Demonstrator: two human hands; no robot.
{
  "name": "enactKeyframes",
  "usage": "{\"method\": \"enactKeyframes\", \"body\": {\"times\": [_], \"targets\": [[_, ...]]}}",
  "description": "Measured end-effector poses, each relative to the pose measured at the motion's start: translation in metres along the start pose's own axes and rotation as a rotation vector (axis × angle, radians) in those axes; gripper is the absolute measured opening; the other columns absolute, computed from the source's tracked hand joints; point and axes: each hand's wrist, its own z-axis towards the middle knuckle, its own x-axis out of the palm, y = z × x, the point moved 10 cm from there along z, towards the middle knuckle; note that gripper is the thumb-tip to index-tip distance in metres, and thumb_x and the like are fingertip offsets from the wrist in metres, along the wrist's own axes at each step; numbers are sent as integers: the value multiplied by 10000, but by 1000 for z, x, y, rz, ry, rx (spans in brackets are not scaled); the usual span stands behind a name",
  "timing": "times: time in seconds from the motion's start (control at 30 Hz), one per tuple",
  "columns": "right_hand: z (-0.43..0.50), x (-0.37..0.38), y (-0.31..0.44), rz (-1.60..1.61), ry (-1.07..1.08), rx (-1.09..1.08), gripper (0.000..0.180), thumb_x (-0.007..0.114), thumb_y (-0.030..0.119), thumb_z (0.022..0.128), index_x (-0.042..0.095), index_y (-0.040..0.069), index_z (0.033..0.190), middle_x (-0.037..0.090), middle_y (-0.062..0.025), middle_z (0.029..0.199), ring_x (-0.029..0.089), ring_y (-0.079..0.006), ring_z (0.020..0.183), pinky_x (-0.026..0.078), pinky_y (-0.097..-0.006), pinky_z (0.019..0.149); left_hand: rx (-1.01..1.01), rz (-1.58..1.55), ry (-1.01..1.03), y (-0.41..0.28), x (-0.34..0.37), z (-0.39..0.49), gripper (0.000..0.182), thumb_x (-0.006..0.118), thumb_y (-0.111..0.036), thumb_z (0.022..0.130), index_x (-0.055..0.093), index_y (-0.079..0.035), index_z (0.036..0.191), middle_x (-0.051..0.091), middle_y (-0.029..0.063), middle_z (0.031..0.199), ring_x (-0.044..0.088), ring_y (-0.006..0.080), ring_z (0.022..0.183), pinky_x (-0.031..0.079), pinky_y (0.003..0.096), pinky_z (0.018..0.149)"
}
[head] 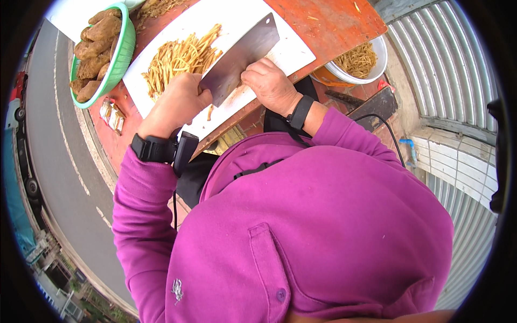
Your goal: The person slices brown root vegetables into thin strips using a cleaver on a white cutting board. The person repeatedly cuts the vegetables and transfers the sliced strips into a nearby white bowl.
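Note:
My left hand (181,99) is closed round the handle end of a wide metal cleaver (246,56); the handle itself is hidden. The blade slants up and right over a white cutting board (258,8). Close by the blade's right side, my right hand (270,82) has its fingers bent down at the board; whatever is under them cannot be made out. Left of the blade lies a heap of thin yellow-brown strips (177,58). A small loose piece (210,112) rests on the board below the cleaver.
A green plastic basket (128,44) of large brown tubers (95,48) stands at the left, near foil-like wrappers (113,116). The red table (331,24) carries scraps. Right of its edge is a white bucket (381,60) holding more strips (357,60). A dark wooden stool (375,108) stands below.

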Motion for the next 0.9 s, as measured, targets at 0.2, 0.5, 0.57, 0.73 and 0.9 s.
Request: {"method": "enactKeyframes", "body": {"times": [0.2, 0.5, 0.57, 0.73, 0.9], "targets": [[1, 4, 8, -68, 30, -65, 95, 570, 67, 744, 614, 61, 828, 567, -67, 811, 552, -264, 818, 477, -359, 763, 40, -167, -92, 10, 10, 16, 207, 600, -128, 838, 601, 79, 848, 532, 81, 552, 530, 151, 436, 429, 328, 429], [0, 2, 5, -109, 75, -32, 208, 599, 61, 755, 649, 28, 954, 621, -91, 917, 577, -291, 906, 484, -376, 835, 224, 88, -641, -2, -23, -63, 82, 670, -58, 814, 627, -17, 870, 510, 106, 509, 545, 241, 440, 440, 354, 469], [-1, 6, 0, -50, 46, 29, 237, 585, 41, 769, 641, 9, 998, 625, -116, 929, 573, -331, 922, 484, -405, 845, 213, 160, -686, 0, -21, -81, 311, 717, -33, 747, 651, -77, 1047, 587, 74, 608, 598, 232, 529, 502, 358, 534], [-18, 3, -14, -60, -19, 114, 261, 520, 84, 899, 631, 17, 1126, 650, -136, 1108, 599, -325, 1016, 473, -419, 894, 421, 359, -821, -16, -13, -122, 467, 747, -31, 588, 636, -95, 1037, 612, 72, 812, 615, 288, 720, 508, 383, 629], [-21, 10, -48, 779, -80, 595, 269, 469, 208, 1003, 569, 19, 1167, 616, -125, 1171, 603, -285, 1018, 474, -428, 901, 411, 148, -858, -8, -16, -128, 398, 736, -17, 604, 623, -99, 978, 594, 78, 748, 601, 302, 651, 494, 379, 583]]}}
